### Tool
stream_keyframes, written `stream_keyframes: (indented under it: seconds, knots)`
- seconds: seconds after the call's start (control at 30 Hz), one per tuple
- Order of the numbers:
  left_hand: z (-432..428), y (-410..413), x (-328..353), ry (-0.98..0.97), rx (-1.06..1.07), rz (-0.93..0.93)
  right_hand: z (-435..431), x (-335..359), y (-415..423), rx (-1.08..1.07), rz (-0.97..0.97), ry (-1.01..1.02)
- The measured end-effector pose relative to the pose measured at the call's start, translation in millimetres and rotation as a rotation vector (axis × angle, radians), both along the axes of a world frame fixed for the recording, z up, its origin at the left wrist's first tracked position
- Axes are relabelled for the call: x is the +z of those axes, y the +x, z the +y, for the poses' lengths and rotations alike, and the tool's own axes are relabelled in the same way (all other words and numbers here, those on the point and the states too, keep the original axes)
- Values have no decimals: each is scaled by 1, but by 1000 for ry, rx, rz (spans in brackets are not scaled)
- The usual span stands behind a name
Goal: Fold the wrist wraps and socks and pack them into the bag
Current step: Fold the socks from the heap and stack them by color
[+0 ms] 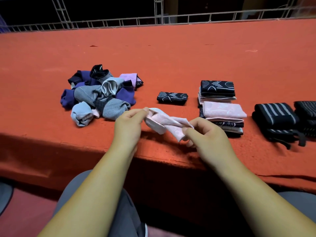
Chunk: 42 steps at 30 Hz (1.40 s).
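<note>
A pale pink sock (pixel 166 123) hangs stretched between my two hands just above the near edge of the red table (pixel 171 53). My left hand (pixel 128 127) pinches its left end, my right hand (pixel 207 135) grips its right end. Left of my hands lies a loose pile of socks (pixel 100 95) in purple, grey, light blue and black. One folded black patterned sock (pixel 172 98) lies alone behind the pink sock. To the right stands a stack of folded socks (pixel 222 108) topped in pink. Folded black striped wrist wraps (pixel 277 118) lie at the far right. No bag is in view.
The table's front edge (pixel 153 158) runs just under my hands, with my grey-trousered lap (pixel 123 211) below it. A metal grid railing (pixel 153 21) borders the far side of the table. A second dark wrist wrap bundle (pixel 307 115) is cut off by the right frame edge.
</note>
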<state>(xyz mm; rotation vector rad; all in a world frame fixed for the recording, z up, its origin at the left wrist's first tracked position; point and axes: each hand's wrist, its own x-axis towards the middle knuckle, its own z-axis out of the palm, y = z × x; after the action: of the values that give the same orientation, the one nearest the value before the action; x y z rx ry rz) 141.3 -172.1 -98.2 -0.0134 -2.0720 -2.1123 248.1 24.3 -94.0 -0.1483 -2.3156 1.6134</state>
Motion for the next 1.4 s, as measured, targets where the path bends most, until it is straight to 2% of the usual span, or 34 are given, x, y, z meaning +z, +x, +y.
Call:
stream_keyframes:
  seconds: [0.1, 0.2, 0.27, 0.33, 0.4, 0.5, 0.57, 0.7, 0.87, 0.97, 1.03, 1.1, 1.17, 1.27, 1.4]
  knots:
    - [-19, -18, 2, 179, 63, -103, 1, 8, 2, -26, 21, -41]
    - [-50, -45, 6, 513, 86, -250, 12, 21, 3, -149, 125, -166]
    - [-63, -55, 7, 680, 67, -271, 15, 26, 4, -207, 203, -214]
    - [-64, -57, 7, 737, 27, -243, 13, 24, 3, -238, 234, -284]
    - [-59, -50, 7, 630, -40, -184, 11, 22, 3, -211, 225, -324]
    - [-56, -37, 10, 219, -194, -25, 18, 18, 7, -95, 212, -143]
    - [-56, -30, 10, 63, -296, 43, 22, 16, 11, -20, 200, -54]
    - [-52, -16, 13, -3, -387, -55, 24, 10, 13, 140, 172, 107]
    - [-63, -17, 6, -250, -203, -71, 24, 1, 6, 364, 355, 526]
    - [-66, -20, 5, -296, -137, -119, 30, 2, 9, 587, 203, 623]
    - [-65, -16, 4, -368, -166, -99, 31, 6, 15, 716, 15, 458]
    - [-64, -14, 3, -447, -191, -39, 27, 8, 17, 679, -76, 193]
    - [-63, -11, 2, -485, -219, 9, 22, 4, 14, 521, -58, 93]
    - [-62, -9, 3, -457, -272, 41, 14, -2, 9, 296, -25, 217]
    - [-57, -4, 11, -344, -364, 145, 2, -10, 5, 241, -41, 405]
